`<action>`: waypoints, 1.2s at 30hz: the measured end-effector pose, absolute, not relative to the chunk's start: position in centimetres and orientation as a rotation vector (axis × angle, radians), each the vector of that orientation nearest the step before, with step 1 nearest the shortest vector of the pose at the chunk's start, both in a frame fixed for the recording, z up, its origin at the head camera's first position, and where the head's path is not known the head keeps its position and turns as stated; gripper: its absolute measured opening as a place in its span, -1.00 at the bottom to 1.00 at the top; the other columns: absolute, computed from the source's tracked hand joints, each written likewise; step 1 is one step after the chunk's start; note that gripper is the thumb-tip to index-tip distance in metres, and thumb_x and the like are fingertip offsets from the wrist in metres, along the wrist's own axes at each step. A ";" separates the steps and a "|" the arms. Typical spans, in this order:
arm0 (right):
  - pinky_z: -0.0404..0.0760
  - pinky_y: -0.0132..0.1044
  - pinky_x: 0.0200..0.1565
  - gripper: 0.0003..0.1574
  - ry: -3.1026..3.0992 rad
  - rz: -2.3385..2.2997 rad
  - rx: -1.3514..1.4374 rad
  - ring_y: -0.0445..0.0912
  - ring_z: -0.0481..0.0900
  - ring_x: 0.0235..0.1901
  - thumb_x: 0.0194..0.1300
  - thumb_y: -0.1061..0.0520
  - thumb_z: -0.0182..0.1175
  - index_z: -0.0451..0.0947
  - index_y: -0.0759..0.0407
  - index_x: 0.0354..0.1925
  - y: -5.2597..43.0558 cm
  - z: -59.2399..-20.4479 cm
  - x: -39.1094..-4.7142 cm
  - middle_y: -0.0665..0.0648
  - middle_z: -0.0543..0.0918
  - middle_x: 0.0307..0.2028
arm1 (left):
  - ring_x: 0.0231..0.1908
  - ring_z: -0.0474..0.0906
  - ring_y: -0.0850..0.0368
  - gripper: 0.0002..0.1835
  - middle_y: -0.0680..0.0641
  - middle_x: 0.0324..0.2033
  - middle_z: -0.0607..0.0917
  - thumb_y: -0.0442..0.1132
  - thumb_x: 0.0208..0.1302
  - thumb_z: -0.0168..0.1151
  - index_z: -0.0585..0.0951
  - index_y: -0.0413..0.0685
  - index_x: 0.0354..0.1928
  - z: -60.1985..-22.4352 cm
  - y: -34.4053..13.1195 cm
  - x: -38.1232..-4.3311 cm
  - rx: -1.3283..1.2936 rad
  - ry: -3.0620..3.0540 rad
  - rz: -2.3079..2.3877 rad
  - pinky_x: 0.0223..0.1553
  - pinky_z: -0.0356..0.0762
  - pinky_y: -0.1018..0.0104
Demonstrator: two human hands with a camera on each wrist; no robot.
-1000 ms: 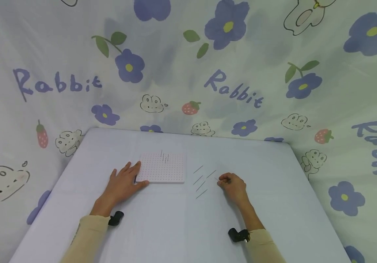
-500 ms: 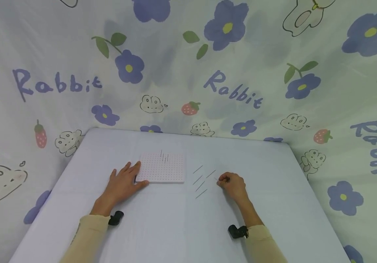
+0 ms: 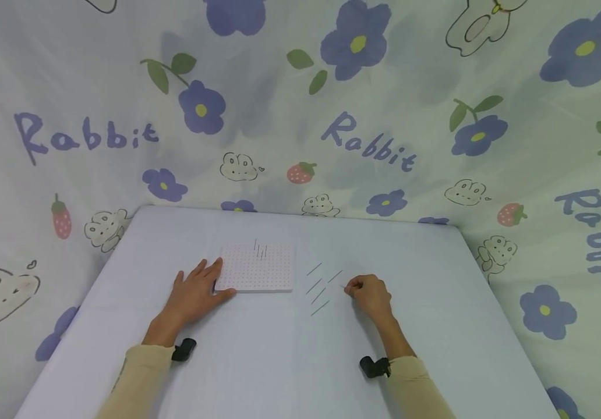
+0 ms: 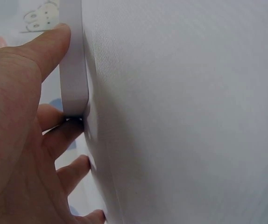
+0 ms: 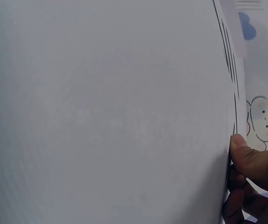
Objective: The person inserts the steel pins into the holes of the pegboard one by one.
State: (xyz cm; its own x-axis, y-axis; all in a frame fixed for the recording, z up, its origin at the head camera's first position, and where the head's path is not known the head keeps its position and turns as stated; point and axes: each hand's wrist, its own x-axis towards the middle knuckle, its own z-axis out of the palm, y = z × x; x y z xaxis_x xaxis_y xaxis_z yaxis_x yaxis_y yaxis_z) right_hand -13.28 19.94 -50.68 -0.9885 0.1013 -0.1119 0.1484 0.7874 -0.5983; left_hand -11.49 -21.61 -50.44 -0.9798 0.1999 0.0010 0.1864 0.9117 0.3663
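Note:
My left hand (image 3: 194, 297) lies at the near left corner of a white pegboard (image 3: 257, 273) dotted with rows of small holes. Its thumb touches the front edge and its spread fingers reach along the left side; the left wrist view shows the board's side wall (image 4: 72, 70) against them. Several thin dark needles (image 3: 261, 251) stand upright near the board's back edge. Right of the board, my right hand (image 3: 371, 295) is low over the table, pinching a thin needle (image 5: 234, 128) between thumb and forefinger. Only the needle's tip shows; the fingers hide the rest.
Several more needles (image 3: 317, 292) lie slanted on the white tabletop (image 3: 258, 361) between the board and my right hand. Behind the table's far edge hangs a cloth (image 3: 274, 110) printed with flowers and rabbits. A small black camera sits on each wrist.
The head view has shifted slightly. My right hand stays at the same spot, its curled fingers drawn in a little. The left hand, the board and the loose needles have not moved.

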 end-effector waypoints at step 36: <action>0.43 0.19 -0.18 -0.87 2.937 -0.848 0.127 -0.06 0.52 -0.37 0.33 0.10 0.32 0.68 0.06 -0.38 19.6 -50.5 -13.1 -0.02 0.62 -0.46 | 0.50 0.04 -0.35 -0.03 -0.29 0.44 0.34 0.25 0.32 0.25 0.17 -0.22 0.54 -50.7 -21.7 -11.3 0.293 3.039 0.587 0.32 -0.18 -0.57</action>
State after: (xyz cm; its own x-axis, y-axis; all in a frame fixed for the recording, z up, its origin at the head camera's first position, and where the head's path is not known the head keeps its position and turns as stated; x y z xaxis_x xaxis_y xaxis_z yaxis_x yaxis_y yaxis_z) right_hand -13.13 19.63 -50.53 -0.9932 0.0569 -0.1012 0.1021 0.8433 -0.5276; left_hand -11.33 -21.66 -50.70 -0.9817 0.1903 0.0032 0.1778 0.9110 0.3722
